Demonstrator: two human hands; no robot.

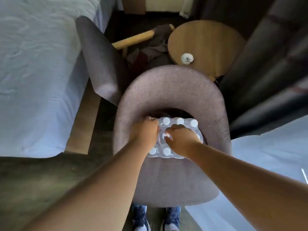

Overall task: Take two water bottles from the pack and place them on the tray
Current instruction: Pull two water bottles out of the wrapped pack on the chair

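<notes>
- Pack of water bottles point(175, 139), shrink-wrapped in clear plastic, white caps up, on the seat of a grey-mauve upholstered armchair point(171, 100), tucked against the curved backrest.
- Three caps in a row along the far edge of the pack, two more at the near edge, one white cap point(166, 135) in the middle between the hands.
- Left hand point(145, 132) pressed on the pack's left side, fingers curled shut into the wrap at the far left corner.
- Right hand point(180, 139) laid over the pack's right half, fingers bent and closing around the middle cap; exact grip partly blurred.
- Both forearms stretched down from the near edge of the view, bare.
- Round wooden side table point(206, 44) beyond the chair, a small white crumpled object point(187, 58) near its front edge.
- Second grey chair point(98, 64) to the left, beside a bed with pale sheets point(38, 72).
- Dark blue shoes point(141, 217) on the floor below the seat's front edge.
- Another pale sheet point(266, 155) at the right.
</notes>
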